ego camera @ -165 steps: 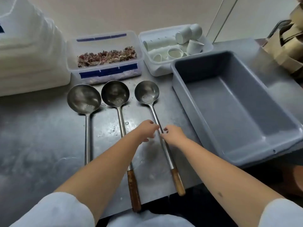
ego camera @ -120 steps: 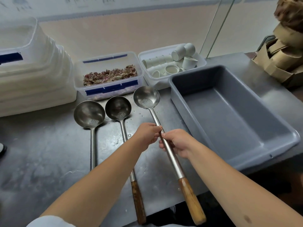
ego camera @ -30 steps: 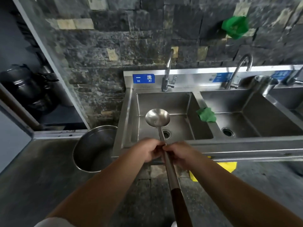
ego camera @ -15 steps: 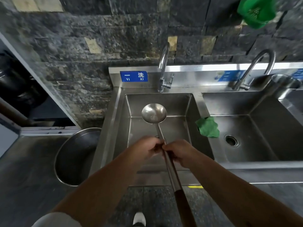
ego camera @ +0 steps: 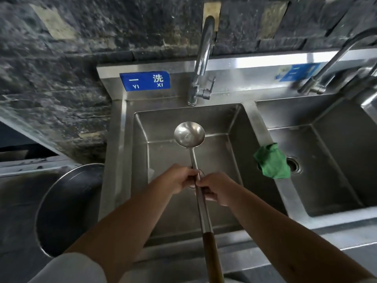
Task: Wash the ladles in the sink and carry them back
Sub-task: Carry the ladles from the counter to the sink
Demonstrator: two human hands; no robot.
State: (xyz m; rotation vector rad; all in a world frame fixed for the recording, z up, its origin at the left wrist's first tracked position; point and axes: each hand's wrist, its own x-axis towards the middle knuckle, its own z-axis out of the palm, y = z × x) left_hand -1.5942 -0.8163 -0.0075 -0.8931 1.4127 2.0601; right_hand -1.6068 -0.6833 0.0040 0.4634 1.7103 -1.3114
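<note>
Both hands, left hand (ego camera: pixel 179 178) and right hand (ego camera: pixel 217 189), grip the stiff, likely slippery steel ladle (ego camera: pixel 191 152) mid-shaft over the sink (ego camera: pixel 140 160); the wooden handle looks surer.

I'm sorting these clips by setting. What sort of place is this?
Most likely a commercial kitchen's washing station. A steel multi-basin sink carries a blue label marking the basin, each basin has its own tall faucet, and both hands hold a long-handled ladle over the left basin.
</note>
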